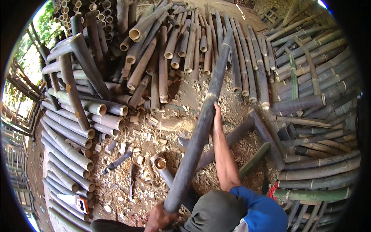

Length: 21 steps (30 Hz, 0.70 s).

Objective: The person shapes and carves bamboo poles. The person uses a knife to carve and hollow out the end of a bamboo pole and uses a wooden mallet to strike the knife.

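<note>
A long dark bamboo pole (191,154) slants across the middle, its thick end near me and its thin end far off among other poles. My right hand (217,116) is closed around its middle, just on the near side of a pale joint. At the thick end, my left hand (160,216) is wrapped round the rim; part of its fingers is hidden. Beneath the pole, a shorter bamboo piece (161,166) shows a hollow cut end. A dark blade (116,162) and a thin metal tool (131,179) lie on the chips to the left.
Bamboo poles lie in rows at the left (65,154), far side (189,46) and right (317,170). A saw with an orange handle (82,205) rests on the left row. Wood chips (150,131) litter the ground. Crossed bamboo props (266,139) stand right of my arm.
</note>
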{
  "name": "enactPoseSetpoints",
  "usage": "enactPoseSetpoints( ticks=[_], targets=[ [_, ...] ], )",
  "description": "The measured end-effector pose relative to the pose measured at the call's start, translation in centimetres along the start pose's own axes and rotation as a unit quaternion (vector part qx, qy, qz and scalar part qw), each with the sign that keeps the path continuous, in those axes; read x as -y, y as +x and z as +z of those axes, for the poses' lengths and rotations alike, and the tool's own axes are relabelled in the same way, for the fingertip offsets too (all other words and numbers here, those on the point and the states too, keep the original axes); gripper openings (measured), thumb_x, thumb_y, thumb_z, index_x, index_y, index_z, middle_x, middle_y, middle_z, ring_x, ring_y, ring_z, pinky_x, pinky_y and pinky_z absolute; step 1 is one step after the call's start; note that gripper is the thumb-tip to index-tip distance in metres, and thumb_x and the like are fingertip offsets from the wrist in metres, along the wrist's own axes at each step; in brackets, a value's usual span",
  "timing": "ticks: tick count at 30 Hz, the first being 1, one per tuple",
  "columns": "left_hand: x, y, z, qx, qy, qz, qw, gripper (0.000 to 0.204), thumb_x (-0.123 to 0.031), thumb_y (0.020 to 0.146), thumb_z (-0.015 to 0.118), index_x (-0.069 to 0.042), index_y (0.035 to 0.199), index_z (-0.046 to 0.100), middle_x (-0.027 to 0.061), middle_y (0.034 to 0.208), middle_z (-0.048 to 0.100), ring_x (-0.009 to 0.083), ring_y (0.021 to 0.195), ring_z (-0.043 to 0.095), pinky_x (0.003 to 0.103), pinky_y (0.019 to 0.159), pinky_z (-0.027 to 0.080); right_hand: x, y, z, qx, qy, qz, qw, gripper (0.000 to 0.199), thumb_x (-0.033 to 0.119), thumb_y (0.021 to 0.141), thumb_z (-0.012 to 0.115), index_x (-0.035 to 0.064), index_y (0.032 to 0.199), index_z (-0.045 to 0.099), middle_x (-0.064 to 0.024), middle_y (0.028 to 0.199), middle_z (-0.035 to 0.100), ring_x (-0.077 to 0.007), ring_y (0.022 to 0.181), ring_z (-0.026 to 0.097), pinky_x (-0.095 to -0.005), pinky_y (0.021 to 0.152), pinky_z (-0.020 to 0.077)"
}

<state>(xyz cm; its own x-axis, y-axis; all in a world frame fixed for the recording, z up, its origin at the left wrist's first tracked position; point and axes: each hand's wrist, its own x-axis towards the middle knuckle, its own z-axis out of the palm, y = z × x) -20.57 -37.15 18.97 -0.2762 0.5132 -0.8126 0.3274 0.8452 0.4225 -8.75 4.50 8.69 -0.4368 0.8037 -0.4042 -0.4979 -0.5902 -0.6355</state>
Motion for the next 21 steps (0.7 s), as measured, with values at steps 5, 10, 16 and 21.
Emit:
enactPoseSetpoints(
  ticks=[5, 10, 16, 21],
  targets=[
    [-9.4, 6.7, 2.2, -0.090, -0.004, 0.121, 0.989, 0.083, -0.044, 0.072, 0.083, 0.011, 0.128, 0.057, 0.0302, 0.109, 0.071, 0.0378, 0.099, 0.073, 0.047, 0.087, 0.058, -0.8, -0.9, -4.4, -0.052, -0.361, -0.061, 0.929, 0.098, 0.055, 0.073, 0.084, -0.0045, 0.140, 0.045, -0.0179, 0.125, 0.064, -0.0313, 0.109, 0.065, -0.0435, 0.093, 0.0531],
    [-13.0, 12.4, 4.8, -0.043, -0.129, 0.395, 0.908, 0.099, -0.043, 0.081, 0.079, 0.005, 0.155, 0.034, 0.0338, 0.150, 0.044, 0.0440, 0.142, 0.042, 0.048, 0.119, 0.035, -0.6, -1.8, -3.8, -0.165, -0.415, -0.013, 0.895, 0.073, 0.023, 0.070, 0.086, -0.0067, 0.129, 0.055, -0.0216, 0.118, 0.068, -0.0281, 0.104, 0.069, -0.0401, 0.088, 0.0567],
    [-8.7, 9.6, 5.7, 0.029, -0.099, 0.394, 0.913, 0.072, -0.036, 0.085, 0.077, -0.001, 0.143, 0.054, 0.0272, 0.142, 0.052, 0.0408, 0.135, 0.049, 0.046, 0.114, 0.039, 9.6, 1.0, -16.1, -0.311, -0.789, -0.091, 0.522, 0.075, 0.034, 0.073, 0.084, -0.0071, 0.130, 0.058, -0.0284, 0.132, 0.063, -0.0412, 0.124, 0.061, -0.0487, 0.103, 0.0488],
    [-4.1, 9.4, 6.6, -0.015, -0.073, 0.293, 0.953, 0.060, -0.033, 0.086, 0.075, -0.001, 0.134, 0.061, 0.0239, 0.129, 0.061, 0.0388, 0.120, 0.061, 0.045, 0.106, 0.047, 1.0, -2.5, -6.2, -0.073, -0.898, -0.238, 0.363, 0.059, 0.021, 0.084, 0.076, 0.0022, 0.134, 0.052, -0.0231, 0.129, 0.060, -0.0444, 0.122, 0.057, -0.0567, 0.097, 0.0484]
  ],
)
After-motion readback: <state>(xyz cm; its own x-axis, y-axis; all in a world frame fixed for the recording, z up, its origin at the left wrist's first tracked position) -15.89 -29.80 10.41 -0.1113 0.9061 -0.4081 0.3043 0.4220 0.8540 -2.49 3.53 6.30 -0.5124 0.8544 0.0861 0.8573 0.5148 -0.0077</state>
